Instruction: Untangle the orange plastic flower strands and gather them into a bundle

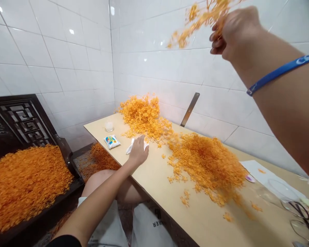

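My right hand (233, 32), with a blue wristband (280, 73), is raised at the upper right. Its fingers are closed around a sprig of orange dried flowers (193, 29), which hangs out to the left and is slightly blurred. My left hand (139, 149) lies flat on a crumpled white tissue (129, 146) on the table. Behind that hand rises a heap of orange flower sprigs (141, 111). A second orange flower pile (206, 161) spreads across the table, below my right hand.
On the beige table (154, 171) stand a glass candle (109, 126) and a small packet (112, 141). Eyeglasses (302, 219) and white paper (267, 175) lie at the right. A metal strip (190, 109) leans on the wall. Orange petals (28, 178) fill a dark bench.
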Available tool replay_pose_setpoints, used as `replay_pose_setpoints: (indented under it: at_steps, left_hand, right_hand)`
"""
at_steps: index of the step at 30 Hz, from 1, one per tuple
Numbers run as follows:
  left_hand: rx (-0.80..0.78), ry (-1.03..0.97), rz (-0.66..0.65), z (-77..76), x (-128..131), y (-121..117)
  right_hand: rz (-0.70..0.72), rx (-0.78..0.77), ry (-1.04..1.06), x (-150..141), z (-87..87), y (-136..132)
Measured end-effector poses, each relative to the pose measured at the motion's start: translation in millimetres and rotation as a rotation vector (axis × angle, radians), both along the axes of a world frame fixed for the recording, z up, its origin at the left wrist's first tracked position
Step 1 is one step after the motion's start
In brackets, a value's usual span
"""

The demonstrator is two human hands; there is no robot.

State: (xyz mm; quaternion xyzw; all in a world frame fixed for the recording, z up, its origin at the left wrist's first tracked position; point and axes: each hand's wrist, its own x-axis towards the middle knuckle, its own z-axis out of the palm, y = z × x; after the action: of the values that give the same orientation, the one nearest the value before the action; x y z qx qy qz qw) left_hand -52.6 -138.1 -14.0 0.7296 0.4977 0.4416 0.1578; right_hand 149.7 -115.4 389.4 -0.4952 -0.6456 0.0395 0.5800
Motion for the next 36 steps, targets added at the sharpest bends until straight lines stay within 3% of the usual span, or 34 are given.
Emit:
replay_pose_setpoints:
  at_steps: [3, 5, 8, 11, 13, 16, 18, 21, 24, 27, 32, 36]
  left_hand:
    - [-0.004, -0.239, 0.001, 6.6, -3.9, -7.5]
    - [-0.025, -0.423, 0.009, 14.2, -5.1, -15.5]
    - [-0.052, -0.652, -0.030, 38.4, -0.3, -29.7]
    - [-0.045, -0.815, -0.171, 85.1, 14.5, -45.1]
    - [-0.051, -0.902, -0.401, 126.2, 29.9, -54.7]
    - [0.012, -0.729, -0.650, 187.5, 59.8, -63.0]
    - [0.069, -0.615, -0.711, 219.4, 81.4, -63.1]
    - [0.257, -0.522, -0.705, 248.2, 109.2, -59.3]
    - [0.448, -0.435, -0.678, 257.9, 127.8, -58.4]
    - [0.471, -0.348, -0.729, 253.5, 140.7, -64.3]
    - [0.358, -0.255, -0.854, 234.8, 153.6, -70.1]
    - [0.214, -0.290, -0.898, 228.7, 151.5, -62.3]
  right_hand:
    - [-0.079, -0.131, -0.015, -5.3, -42.1, -24.4]
    - [-0.101, -0.227, -0.293, -7.7, -71.6, -51.4]
    - [-0.068, -0.250, -0.366, -7.0, -111.3, -96.8]
    - [0.049, -0.272, -0.346, -3.6, -148.1, -133.9]
    - [0.051, -0.188, -0.220, -1.5, -171.4, -149.6]
    - [0.007, -0.020, 0.035, 6.0, -198.9, -158.7]
    - [0.006, 0.037, 0.142, 18.1, -208.3, -158.3]
    - [0.035, 0.086, 0.291, 45.8, -208.6, -158.1]
    - [0.079, 0.203, 0.400, 71.2, -202.2, -166.4]
    - [0.027, 0.298, 0.342, 82.9, -201.0, -178.0]
    - [0.090, 0.073, 0.212, 84.1, -209.9, -178.3]
    - [0.135, -0.056, 0.182, 82.5, -216.5, -168.2]
